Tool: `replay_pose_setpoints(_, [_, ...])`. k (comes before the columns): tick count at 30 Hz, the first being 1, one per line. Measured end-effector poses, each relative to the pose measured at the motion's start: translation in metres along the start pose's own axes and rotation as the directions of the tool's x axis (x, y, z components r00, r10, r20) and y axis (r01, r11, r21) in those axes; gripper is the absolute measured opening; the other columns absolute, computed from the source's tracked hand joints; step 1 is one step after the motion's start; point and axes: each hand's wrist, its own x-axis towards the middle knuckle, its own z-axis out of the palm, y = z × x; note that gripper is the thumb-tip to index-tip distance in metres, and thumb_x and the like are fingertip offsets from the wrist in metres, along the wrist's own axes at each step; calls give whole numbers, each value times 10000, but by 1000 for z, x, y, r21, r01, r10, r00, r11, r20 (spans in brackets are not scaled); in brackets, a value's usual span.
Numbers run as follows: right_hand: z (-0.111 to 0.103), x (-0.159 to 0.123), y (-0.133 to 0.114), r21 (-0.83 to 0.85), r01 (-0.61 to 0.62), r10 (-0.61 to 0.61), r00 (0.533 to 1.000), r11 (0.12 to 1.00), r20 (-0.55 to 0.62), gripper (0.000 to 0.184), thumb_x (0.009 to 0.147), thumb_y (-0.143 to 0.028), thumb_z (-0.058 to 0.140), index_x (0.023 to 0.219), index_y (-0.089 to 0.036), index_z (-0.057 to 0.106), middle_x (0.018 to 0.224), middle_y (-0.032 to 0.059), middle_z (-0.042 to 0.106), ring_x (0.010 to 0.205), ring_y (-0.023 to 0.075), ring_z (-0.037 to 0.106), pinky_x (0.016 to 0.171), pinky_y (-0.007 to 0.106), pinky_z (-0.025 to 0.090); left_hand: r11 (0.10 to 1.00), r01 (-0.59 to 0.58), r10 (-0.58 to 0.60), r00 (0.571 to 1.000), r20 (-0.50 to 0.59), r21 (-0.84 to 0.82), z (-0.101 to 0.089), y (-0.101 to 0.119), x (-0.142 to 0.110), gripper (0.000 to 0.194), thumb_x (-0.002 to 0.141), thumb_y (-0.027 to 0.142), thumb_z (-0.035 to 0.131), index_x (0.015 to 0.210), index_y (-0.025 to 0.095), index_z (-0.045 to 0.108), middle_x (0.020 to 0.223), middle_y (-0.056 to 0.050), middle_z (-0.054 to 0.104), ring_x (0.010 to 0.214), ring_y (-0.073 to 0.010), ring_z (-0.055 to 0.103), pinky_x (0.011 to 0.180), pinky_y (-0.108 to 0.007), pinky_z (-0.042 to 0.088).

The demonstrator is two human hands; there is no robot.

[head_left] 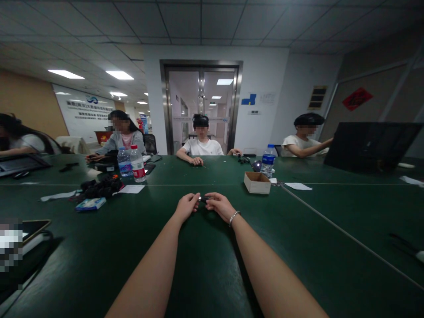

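Between my two hands, a small dark object with a silvery end (pixel 202 199) is held just above the green table (pixel 212 265). My left hand (pixel 187 206) is closed in a pinch at its silvery end. The fingers of my right hand (pixel 220 206) are closed on its dark end, and a silver bracelet (pixel 234 218) circles that wrist. The object is too small and partly covered to tell its exact kind. A small open cardboard box (pixel 257 183) stands to the right, beyond my right hand.
Two bottles (pixel 138 165) stand at the left, near a heap of black gear (pixel 99 187) and a blue-white packet (pixel 90 204). Another bottle (pixel 268 160) stands behind the box. A big black monitor (pixel 372 145) is at the right. Several people sit around the table.
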Motion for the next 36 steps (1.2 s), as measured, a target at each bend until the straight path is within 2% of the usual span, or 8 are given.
replay_pose_setpoints(6, [0,0,-1,52,-6,8,1000,999,-27,203,670,-51,636,862,-107,604,651,30,599,548,105,595,494,187,491,994,-79,83,995,53,-74,-1,16,-13,456,724,344,620,1147,242,487,1121,-82,529,708,-104,576,502,-155,439])
replay_pose_setpoints(12, [1,2,3,-38,8,-9,1000,999,-6,233,641,-96,675,858,-122,592,644,13,600,558,107,591,518,204,486,997,-11,12,1000,19,-78,-2,12,-8,376,717,447,601,963,162,579,951,-79,579,693,-113,572,507,-162,447])
replay_pose_setpoints(15, [5,5,9,-210,48,-47,999,976,12,263,624,-117,684,857,-144,567,610,-21,585,536,105,570,519,217,469,999,-11,9,999,-42,-42,-1,9,-4,375,720,486,575,879,146,571,881,-62,588,586,-86,541,428,-142,386])
replay_pose_setpoints(19, [16,4,16,-496,148,-193,980,856,-40,272,591,-139,707,806,-178,546,615,-44,566,561,105,529,540,220,429,999,-32,29,994,-101,-35,1,9,-2,307,758,435,549,846,142,551,797,-41,604,460,-58,486,372,-142,321])
replay_pose_setpoints(22, [23,1,18,-612,174,-252,967,772,-43,267,584,-181,726,778,-183,542,639,-40,558,587,108,506,572,228,414,993,25,-37,994,-106,-112,5,9,-1,245,786,365,541,874,137,530,843,-65,619,475,-72,535,361,-138,319])
replay_pose_setpoints(26, [22,-4,14,-619,163,-226,974,768,-25,292,582,-193,732,829,-185,577,678,-24,553,615,120,501,591,242,413,968,89,-125,982,-142,-234,-1,11,-1,192,822,295,513,913,128,485,934,-112,614,543,-94,602,399,-135,385])
replay_pose_setpoints(31, [18,-10,7,-600,76,-155,985,796,-81,217,677,-195,669,886,-183,610,739,7,567,682,142,532,627,260,432,984,157,-170,971,-170,-89,-53,15,-27,247,785,295,566,955,139,477,897,-99,612,578,-137,631,468,-187,477])
replay_pose_setpoints(36, [19,-21,-12,-673,37,-113,991,739,-69,174,732,-172,616,906,-181,618,773,14,585,705,139,544,643,255,440,965,238,-211,955,-210,111,-138,11,-112,389,643,434,676,894,176,528,856,-60,631,621,-188,642,494,-252,517])
